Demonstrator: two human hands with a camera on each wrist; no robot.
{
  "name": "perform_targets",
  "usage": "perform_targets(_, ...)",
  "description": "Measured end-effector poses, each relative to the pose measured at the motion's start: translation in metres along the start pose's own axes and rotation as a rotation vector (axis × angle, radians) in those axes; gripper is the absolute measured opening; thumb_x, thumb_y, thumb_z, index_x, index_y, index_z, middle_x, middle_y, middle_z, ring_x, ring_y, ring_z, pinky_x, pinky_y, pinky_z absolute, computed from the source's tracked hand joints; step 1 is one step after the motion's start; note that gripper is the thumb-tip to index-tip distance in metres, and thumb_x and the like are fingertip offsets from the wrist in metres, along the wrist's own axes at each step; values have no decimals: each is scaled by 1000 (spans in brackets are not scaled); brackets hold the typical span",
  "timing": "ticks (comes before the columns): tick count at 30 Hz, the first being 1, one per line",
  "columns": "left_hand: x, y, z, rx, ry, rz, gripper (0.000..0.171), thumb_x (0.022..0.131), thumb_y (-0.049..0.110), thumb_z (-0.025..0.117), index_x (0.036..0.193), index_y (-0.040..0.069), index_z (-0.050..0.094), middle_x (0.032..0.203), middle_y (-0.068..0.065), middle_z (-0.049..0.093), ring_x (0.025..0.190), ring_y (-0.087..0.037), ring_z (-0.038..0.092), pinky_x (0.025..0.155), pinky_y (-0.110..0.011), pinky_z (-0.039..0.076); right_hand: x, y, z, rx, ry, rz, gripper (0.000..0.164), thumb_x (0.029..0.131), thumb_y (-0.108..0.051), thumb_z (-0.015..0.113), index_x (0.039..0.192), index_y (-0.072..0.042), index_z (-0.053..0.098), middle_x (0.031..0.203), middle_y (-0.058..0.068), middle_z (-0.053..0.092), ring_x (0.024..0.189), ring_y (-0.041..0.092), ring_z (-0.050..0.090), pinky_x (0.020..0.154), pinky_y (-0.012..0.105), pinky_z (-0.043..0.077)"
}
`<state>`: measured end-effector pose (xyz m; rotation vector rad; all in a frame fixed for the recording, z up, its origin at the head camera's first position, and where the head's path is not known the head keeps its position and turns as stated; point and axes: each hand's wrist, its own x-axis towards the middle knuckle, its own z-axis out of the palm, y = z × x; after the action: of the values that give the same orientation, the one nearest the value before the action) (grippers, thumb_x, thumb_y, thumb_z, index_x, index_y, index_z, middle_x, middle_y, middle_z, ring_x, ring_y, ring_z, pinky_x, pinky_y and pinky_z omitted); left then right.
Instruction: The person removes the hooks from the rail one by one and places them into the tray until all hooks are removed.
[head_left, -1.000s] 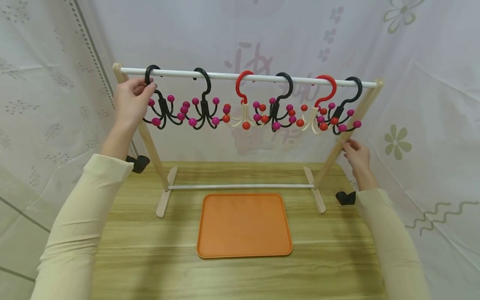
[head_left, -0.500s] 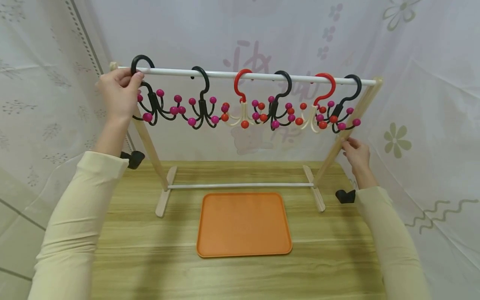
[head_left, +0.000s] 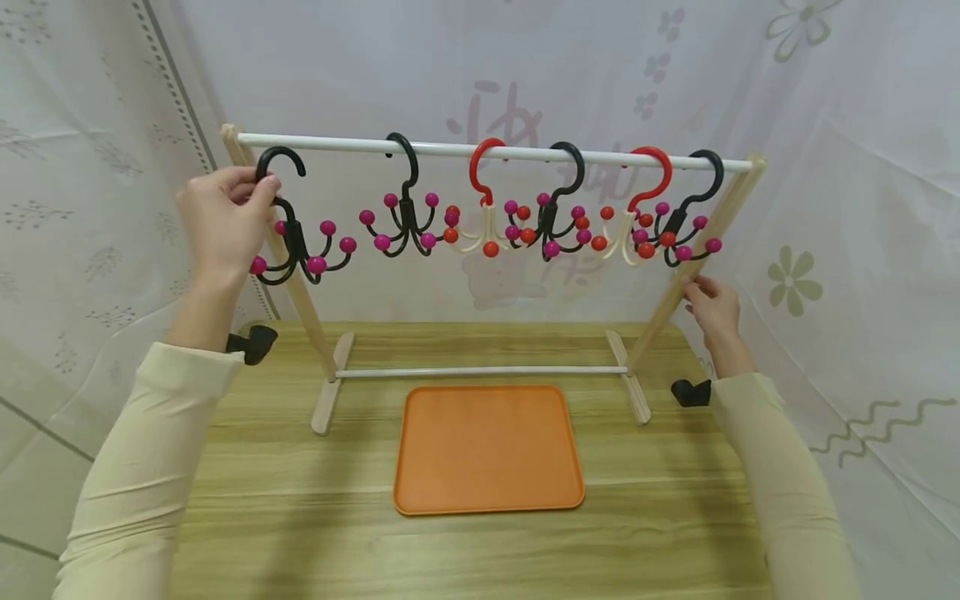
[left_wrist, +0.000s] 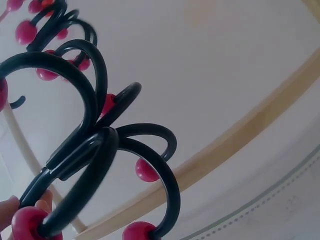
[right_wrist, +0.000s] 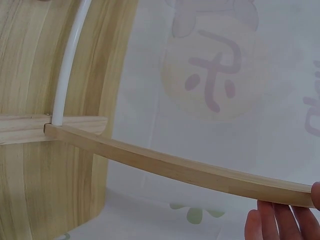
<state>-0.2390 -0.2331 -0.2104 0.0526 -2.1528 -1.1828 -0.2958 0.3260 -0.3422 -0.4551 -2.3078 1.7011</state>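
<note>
My left hand (head_left: 225,218) pinches the neck of a black multi-arm hanger (head_left: 296,242) with pink ball tips. Its open hook stands just below and in front of the white top rod (head_left: 330,144), apart from it. In the left wrist view the curved arms of the black hanger (left_wrist: 102,140) fill much of the picture, and only fingertips show. At the other side my right hand (head_left: 716,317) holds the right wooden post (head_left: 660,321) of the rack between fingers and thumb. Several other hangers stay on the rod, among them a red-hooked hanger (head_left: 489,225) with cream arms.
An orange tray (head_left: 487,450) lies on the wood-grain table (head_left: 480,558) in front of the rack. A white lower bar (head_left: 480,371) joins the rack's feet. Close to the left hand stands the left post (head_left: 303,308). Patterned curtains (head_left: 862,208) surround the table.
My left hand moved left, lifted the leftmost black hanger's hook off the rod, and then lowered it in front of the rod. My right hand stayed on the post.
</note>
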Motion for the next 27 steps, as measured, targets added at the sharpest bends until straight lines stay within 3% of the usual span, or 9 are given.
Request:
perform_targets(6,-22,-20,9,87,-16,22,35,87,28,54,103,-1,63,98,-14,63,65,4,56,60,-10,43,2,3,0,-13,-10,9,63,86,-42,49,134,-3,35,130,17,41,107,17,46,89,31,38)
perform_targets(14,-49,-48,27,97,-52,42,32,86,25,57,94,-5,64,89,-17,65,61,8,52,53,-7,40,3,4,0,-18,1,-20,60,86,-40,49,132,-2,38,122,14,46,101,14,49,86,27,40)
perform_targets(21,-71,-73,45,145,-114,47,28,86,22,58,86,-5,65,81,-17,65,68,-25,63,51,-14,37,3,3,0,-17,1,-26,60,86,-40,49,131,-2,39,120,14,47,99,13,49,81,20,42)
perform_targets(27,-87,-90,59,170,-179,56,22,85,17,59,82,-5,64,74,-18,65,60,-28,61,51,-25,39,2,4,-1,-7,2,-28,60,86,-39,51,131,-1,39,117,12,49,95,11,50,79,19,43)
